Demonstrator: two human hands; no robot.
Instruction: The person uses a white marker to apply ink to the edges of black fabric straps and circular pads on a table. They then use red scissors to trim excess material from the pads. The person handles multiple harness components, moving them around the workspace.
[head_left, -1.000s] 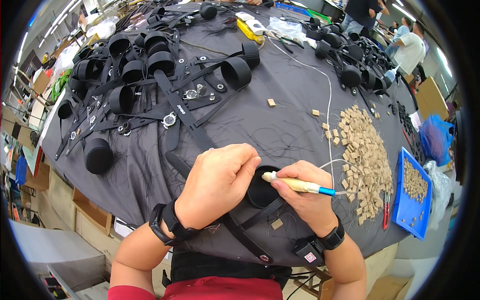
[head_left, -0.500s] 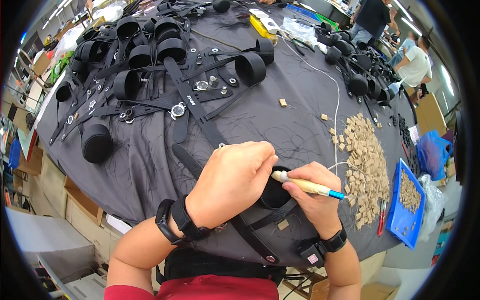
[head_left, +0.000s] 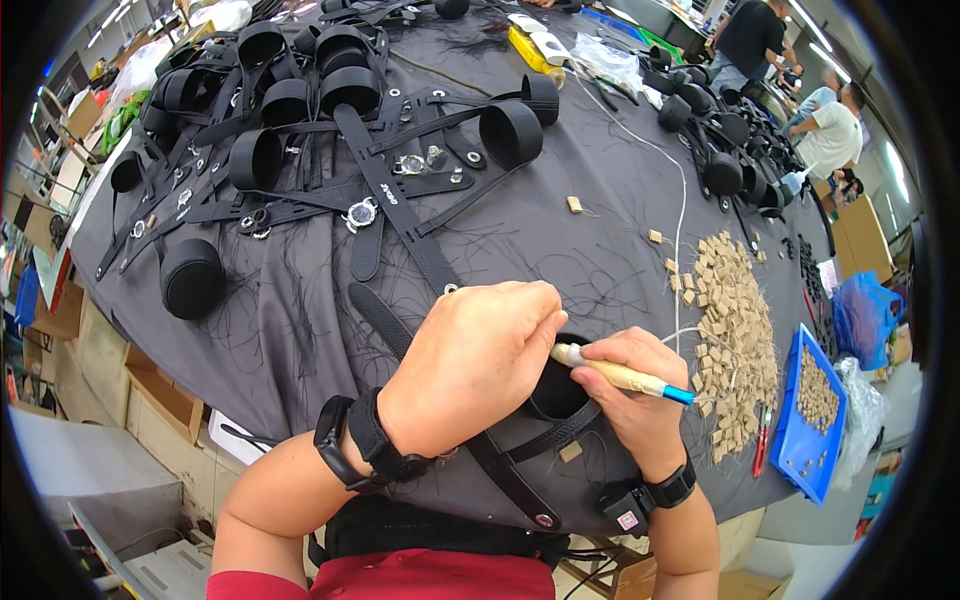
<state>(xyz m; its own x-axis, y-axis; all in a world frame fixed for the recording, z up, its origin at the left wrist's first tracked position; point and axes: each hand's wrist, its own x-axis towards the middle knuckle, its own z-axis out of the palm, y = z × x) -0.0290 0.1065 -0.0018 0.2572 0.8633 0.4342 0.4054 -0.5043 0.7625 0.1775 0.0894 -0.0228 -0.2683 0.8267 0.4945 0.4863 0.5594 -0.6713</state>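
My left hand is closed, its thumb and fingertips pinched at the rim of a black cylindrical cup sewn to black straps. What exactly the fingertips grip is partly hidden behind the hand. One strap with a metal snap runs from under my left hand toward the table's near edge. In my right hand is a corded pen-shaped tool, wrapped in yellowish tape with a blue rear end. Its front end points left at the cup's rim, close to my left fingertips. A small tan tab lies beside the cup.
Many black strap pieces with cups and watches lie at the far left. To the right are a pile of small tan tabs, red-handled tweezers and a blue tray. A white cord crosses the dark cloth.
The view has shifted slightly, so the scene sits a little differently in the picture. Both hands keep nearly the same pose, with the pen-shaped tool still at the cup's rim.
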